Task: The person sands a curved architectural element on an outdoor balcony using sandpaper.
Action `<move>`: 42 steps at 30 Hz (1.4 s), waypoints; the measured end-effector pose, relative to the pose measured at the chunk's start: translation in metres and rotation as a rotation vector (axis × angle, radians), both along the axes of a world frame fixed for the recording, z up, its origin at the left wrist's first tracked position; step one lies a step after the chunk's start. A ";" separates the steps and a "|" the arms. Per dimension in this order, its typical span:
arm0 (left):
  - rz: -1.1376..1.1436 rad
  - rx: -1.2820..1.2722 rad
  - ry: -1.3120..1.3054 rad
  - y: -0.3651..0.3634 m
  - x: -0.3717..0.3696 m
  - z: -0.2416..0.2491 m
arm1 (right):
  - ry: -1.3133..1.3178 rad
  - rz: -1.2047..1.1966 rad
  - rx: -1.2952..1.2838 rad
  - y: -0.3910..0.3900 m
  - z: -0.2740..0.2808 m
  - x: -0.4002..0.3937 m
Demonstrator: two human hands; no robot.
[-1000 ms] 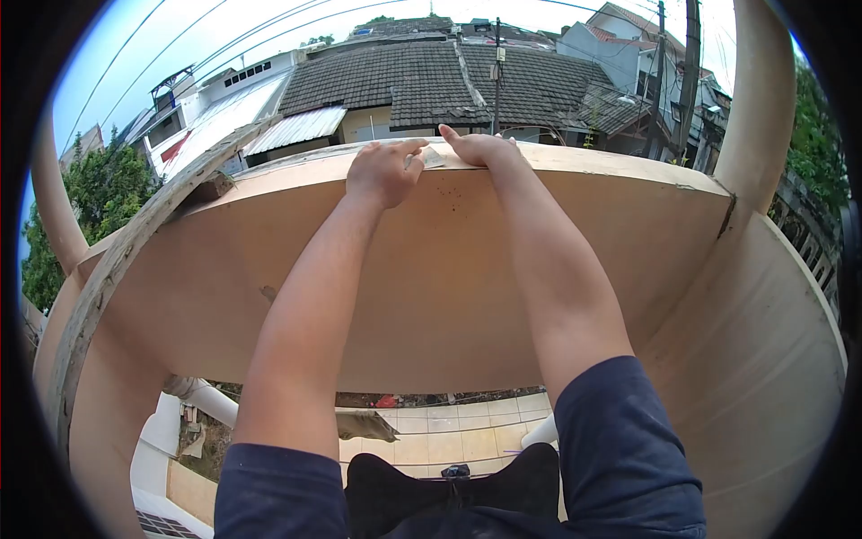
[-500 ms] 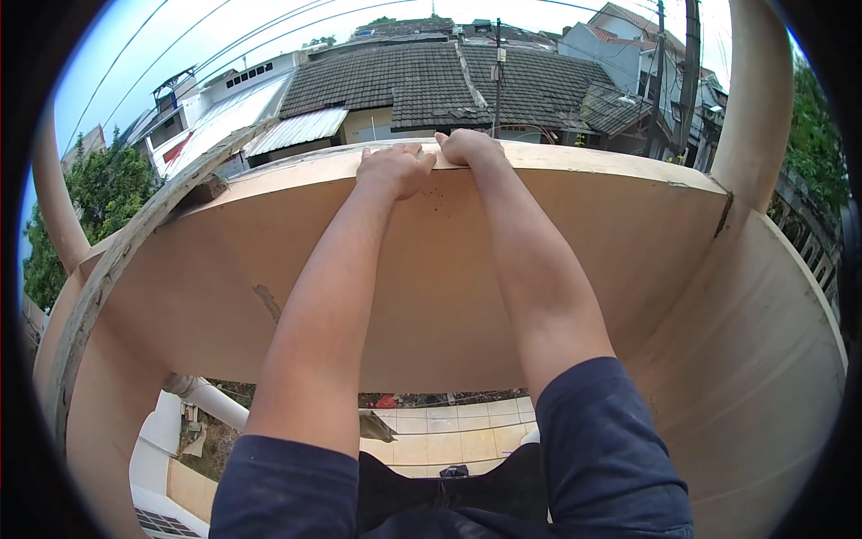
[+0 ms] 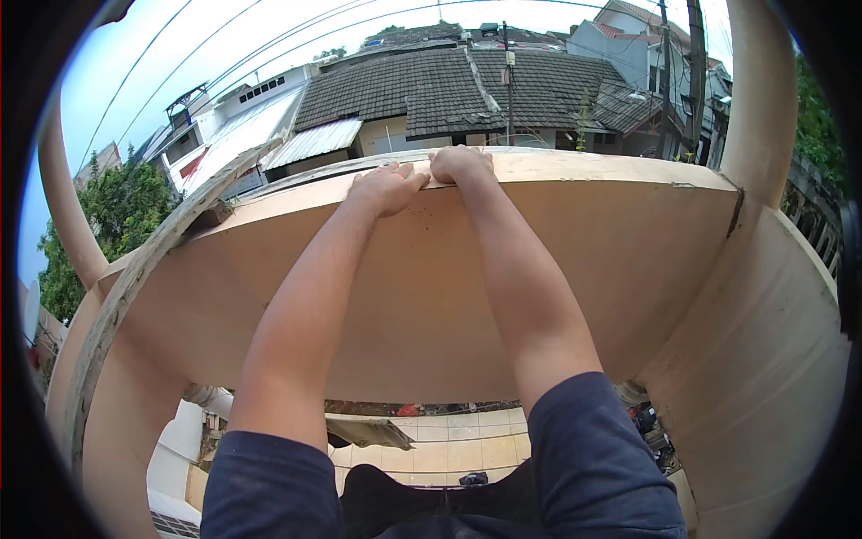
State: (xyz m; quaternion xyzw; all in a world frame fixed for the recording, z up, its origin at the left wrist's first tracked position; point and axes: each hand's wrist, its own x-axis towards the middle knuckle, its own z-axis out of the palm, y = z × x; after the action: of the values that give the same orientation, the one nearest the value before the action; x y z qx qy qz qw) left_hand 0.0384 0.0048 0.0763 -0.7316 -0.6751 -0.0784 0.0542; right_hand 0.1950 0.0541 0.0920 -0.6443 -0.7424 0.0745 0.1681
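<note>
A person's bare arms stretch forward to a broad, peach-painted parapet wall [image 3: 431, 296], which spans the view in front of the body. Both hands meet near the middle of its pale top ledge [image 3: 611, 168]. The left hand [image 3: 386, 190] lies over the near edge, fingers close together and slightly bent, thumb side toward the other hand. Just beside it, the right hand [image 3: 461, 165] is curled on the ledge, knuckles up, its fingers folded forward. The fingertips are too hidden to tell whether either hand pinches anything small.

The wall looks like painted masonry or concrete: stiff, fixed and far too heavy to shift. Its face seems dry and matt, so skin should grip fairly well, though loose grit or flaking paint could slide under the palms. The rim between ledge and face offers the best hold, with palms flat on top. The middle looks sounder than the right end, where a dark crack [image 3: 736, 212] runs beside a round column [image 3: 761, 99], or the left, near a rough, curved strip [image 3: 135, 262]. Far below lies pale tiled paving [image 3: 467, 452].
</note>
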 end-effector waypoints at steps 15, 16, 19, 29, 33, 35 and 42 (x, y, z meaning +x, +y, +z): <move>-0.271 0.035 0.091 -0.017 -0.011 0.004 | -0.068 0.016 0.052 -0.007 -0.006 0.002; -0.276 0.055 0.108 -0.019 -0.011 0.003 | -0.082 -0.012 0.106 -0.004 -0.014 0.000; -0.253 0.093 0.077 -0.020 -0.008 0.001 | -0.111 -0.005 0.117 -0.004 -0.016 0.002; -0.253 0.036 0.060 -0.021 -0.009 0.004 | -0.074 0.021 0.187 -0.002 -0.027 0.006; -0.234 0.057 0.038 -0.023 -0.006 0.002 | -0.072 0.032 0.161 0.001 -0.024 0.007; -0.188 0.033 0.058 -0.025 -0.004 0.004 | -0.061 0.045 0.165 0.001 -0.022 0.006; -0.162 0.053 0.113 -0.024 -0.004 0.000 | -0.077 0.018 0.085 0.000 -0.014 0.004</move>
State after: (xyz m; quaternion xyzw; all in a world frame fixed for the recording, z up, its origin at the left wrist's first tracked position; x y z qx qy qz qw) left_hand 0.0340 -0.0191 0.0764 -0.7854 -0.6072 -0.0591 0.1049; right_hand 0.1987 0.0542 0.0782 -0.6323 -0.7565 0.0197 0.1661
